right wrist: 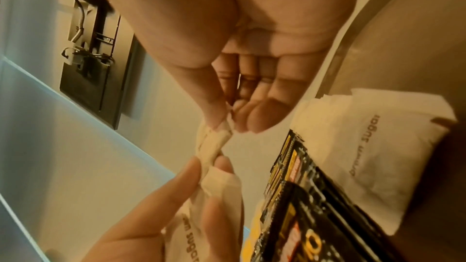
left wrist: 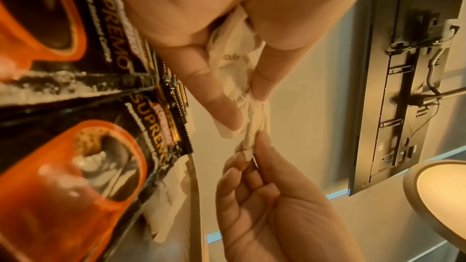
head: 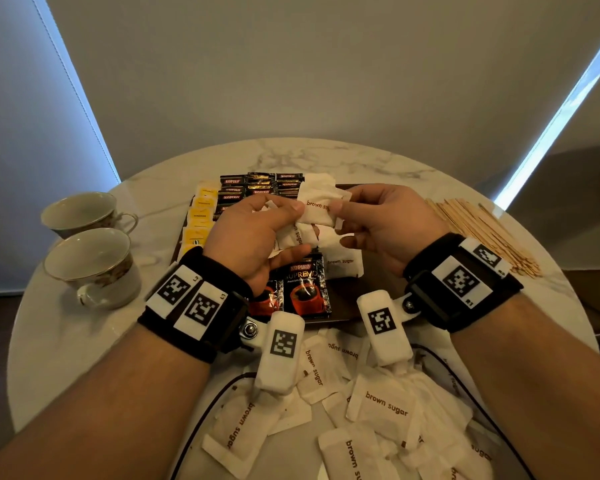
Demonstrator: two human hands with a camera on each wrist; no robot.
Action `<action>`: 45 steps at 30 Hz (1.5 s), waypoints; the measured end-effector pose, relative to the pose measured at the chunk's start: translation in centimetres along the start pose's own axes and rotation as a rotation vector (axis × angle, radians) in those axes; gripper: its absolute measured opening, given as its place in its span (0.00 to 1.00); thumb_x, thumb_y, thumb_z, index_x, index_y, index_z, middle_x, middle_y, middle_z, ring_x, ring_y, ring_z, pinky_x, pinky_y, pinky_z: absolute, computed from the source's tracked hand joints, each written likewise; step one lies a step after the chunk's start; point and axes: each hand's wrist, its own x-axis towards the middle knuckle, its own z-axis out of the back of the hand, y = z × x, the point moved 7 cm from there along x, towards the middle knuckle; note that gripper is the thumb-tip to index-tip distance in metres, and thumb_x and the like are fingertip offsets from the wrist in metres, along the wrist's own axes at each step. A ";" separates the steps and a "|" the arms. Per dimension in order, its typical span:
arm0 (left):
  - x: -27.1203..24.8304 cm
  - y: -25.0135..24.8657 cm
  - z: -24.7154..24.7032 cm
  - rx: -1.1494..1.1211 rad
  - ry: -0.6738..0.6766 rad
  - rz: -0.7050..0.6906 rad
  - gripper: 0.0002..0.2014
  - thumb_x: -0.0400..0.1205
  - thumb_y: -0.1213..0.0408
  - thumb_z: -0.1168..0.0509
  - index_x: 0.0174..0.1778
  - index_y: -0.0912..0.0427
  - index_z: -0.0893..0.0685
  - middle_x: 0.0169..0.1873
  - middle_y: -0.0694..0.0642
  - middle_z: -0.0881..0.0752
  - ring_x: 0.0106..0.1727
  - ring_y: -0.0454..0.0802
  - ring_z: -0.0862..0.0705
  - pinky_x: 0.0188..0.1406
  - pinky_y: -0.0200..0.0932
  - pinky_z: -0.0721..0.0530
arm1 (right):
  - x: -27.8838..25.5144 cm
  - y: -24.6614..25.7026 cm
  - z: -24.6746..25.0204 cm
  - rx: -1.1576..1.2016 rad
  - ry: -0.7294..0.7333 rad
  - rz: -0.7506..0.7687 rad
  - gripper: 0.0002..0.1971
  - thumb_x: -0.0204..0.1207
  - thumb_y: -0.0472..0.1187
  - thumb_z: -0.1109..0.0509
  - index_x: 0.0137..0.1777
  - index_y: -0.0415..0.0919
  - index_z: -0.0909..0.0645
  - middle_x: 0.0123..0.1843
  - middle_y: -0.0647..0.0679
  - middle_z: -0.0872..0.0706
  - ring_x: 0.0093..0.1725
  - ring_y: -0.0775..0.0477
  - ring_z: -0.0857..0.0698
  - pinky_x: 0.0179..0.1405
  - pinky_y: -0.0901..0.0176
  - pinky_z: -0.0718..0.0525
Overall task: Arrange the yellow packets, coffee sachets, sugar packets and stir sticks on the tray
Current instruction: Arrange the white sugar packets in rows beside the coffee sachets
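Over the dark tray (head: 374, 278) my left hand (head: 257, 233) grips a bunch of white brown sugar packets (head: 314, 211), fingers curled round them (left wrist: 237, 75). My right hand (head: 371, 223) pinches the end of the top packet (right wrist: 214, 142) between thumb and fingertips. On the tray lie yellow packets (head: 201, 216) in a column at the left, black coffee sachets (head: 257, 187) in rows beside them, two larger sachets (head: 302, 289) at the front, and one sugar packet (head: 343, 265). Wooden stir sticks (head: 482, 230) lie in a heap on the table to the right.
Several loose brown sugar packets (head: 385, 403) are scattered on the round marble table (head: 326, 157) near its front edge, under my wrists. Two empty teacups (head: 94, 265) stand at the left. Black cables (head: 201, 414) run across the front packets.
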 end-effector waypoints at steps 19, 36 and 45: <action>-0.2 -1.0 0.6 -0.087 -0.062 0.000 0.04 0.84 0.71 0.30 0.54 0.62 0.16 0.52 0.67 0.09 0.45 0.63 0.05 0.32 0.50 0.07 | -2.8 -4.9 3.5 -0.147 -0.105 -0.436 0.07 0.79 0.27 0.27 0.53 0.34 0.12 0.40 0.41 0.11 0.33 0.49 0.15 0.33 0.59 0.13; -0.7 -0.5 -0.1 -0.086 -0.033 0.073 0.11 0.84 0.82 0.40 0.48 0.63 0.17 0.48 0.65 0.10 0.43 0.64 0.06 0.34 0.53 0.06 | -2.6 -2.9 0.7 -0.123 0.026 -0.273 0.05 0.81 0.30 0.28 0.54 0.30 0.14 0.42 0.35 0.09 0.35 0.46 0.10 0.42 0.53 0.07; -0.4 0.1 -0.4 0.008 0.030 0.069 0.04 0.86 0.71 0.30 0.54 0.60 0.13 0.52 0.63 0.07 0.49 0.60 0.05 0.38 0.54 0.05 | -1.6 -1.7 -0.1 -0.050 0.089 -0.159 0.10 0.80 0.45 0.23 0.54 0.39 0.12 0.44 0.43 0.11 0.38 0.48 0.14 0.40 0.53 0.15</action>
